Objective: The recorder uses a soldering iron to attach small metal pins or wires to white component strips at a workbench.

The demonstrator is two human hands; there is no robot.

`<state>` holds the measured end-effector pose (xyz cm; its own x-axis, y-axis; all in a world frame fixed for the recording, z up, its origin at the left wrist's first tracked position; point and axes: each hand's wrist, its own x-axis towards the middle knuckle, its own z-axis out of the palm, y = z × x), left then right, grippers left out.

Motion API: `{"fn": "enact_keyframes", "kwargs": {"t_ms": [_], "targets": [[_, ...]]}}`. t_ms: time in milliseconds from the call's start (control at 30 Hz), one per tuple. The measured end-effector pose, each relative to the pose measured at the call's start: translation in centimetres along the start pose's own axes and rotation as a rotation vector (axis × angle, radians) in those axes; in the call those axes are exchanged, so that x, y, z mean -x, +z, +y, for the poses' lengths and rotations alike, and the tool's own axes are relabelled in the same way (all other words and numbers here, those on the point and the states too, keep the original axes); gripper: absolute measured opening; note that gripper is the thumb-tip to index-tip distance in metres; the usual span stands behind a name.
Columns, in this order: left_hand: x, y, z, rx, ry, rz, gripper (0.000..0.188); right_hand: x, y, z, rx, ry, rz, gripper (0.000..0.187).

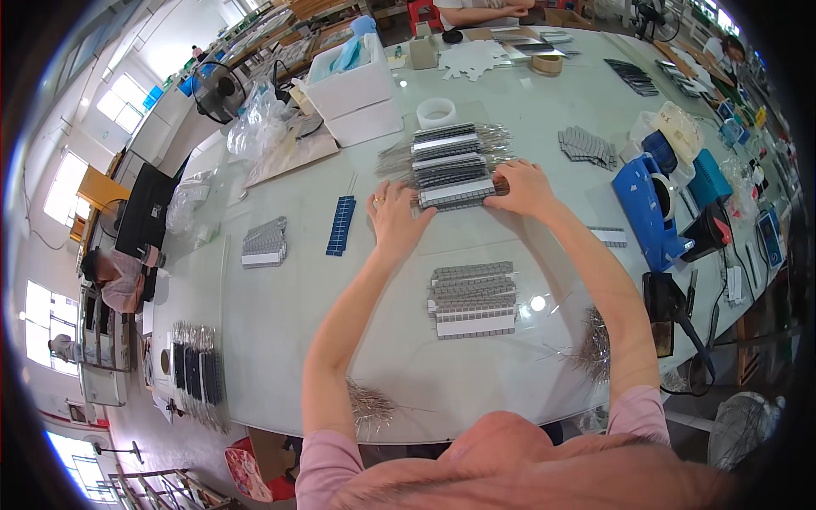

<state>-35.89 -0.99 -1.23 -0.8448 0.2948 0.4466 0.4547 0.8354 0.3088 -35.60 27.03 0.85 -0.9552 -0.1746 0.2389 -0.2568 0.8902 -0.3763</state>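
A stack of dark and grey segmented strips (450, 161) lies across the middle of the table, with white bands on some and thin wires sticking out from both ends. My left hand (396, 214) is at the left end of the nearest strip (457, 199), fingers bent over the wires and thumb against its edge. At the opposite end, my right hand (523, 189) grips the same strip between thumb and fingers. Nearer to me, between my forearms, sits a pile of grey segmented strips (473, 293) without long wires.
Smaller grey strips (265, 244) and a blue strip (341, 226) lie to the left. White foam boxes (355, 89) and a tape roll (436, 112) stand beyond. At right are a blue tape dispenser (644, 212) and a black-handled tool (667, 297). Wire bundles (371, 406) lie near the front edge.
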Motion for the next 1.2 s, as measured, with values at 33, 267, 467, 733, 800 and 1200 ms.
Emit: {"fn": "enact_keyframes", "kwargs": {"t_ms": [33,267,467,733,800,1200], "targets": [[-0.1,-0.1,0.0,0.017,-0.010,-0.012,0.039,-0.1,0.0,0.1,0.000,0.003,0.002,0.039],[-0.5,-0.2,-0.6,0.059,-0.074,-0.080,0.041,-0.5,0.1,0.1,0.021,0.039,-0.028,0.040],[0.9,-0.1,-0.1,0.019,-0.100,-0.045,0.051,-0.1,0.8,0.4,0.047,0.059,-0.069,0.044],[9.5,-7.7,7.9,-0.036,0.297,-0.267,0.054,5.3,-4.2,-1.5,0.088,-0.201,0.292,0.039],[12.6,-8.1,9.6,0.005,0.364,-0.343,0.057,8.9,-5.5,-2.0,0.003,-0.210,0.314,0.038],[23.2,-7.8,14.7,-0.053,0.161,-0.432,0.072,37.4,-8.1,-0.2,-0.952,0.690,0.623,0.026]]}}
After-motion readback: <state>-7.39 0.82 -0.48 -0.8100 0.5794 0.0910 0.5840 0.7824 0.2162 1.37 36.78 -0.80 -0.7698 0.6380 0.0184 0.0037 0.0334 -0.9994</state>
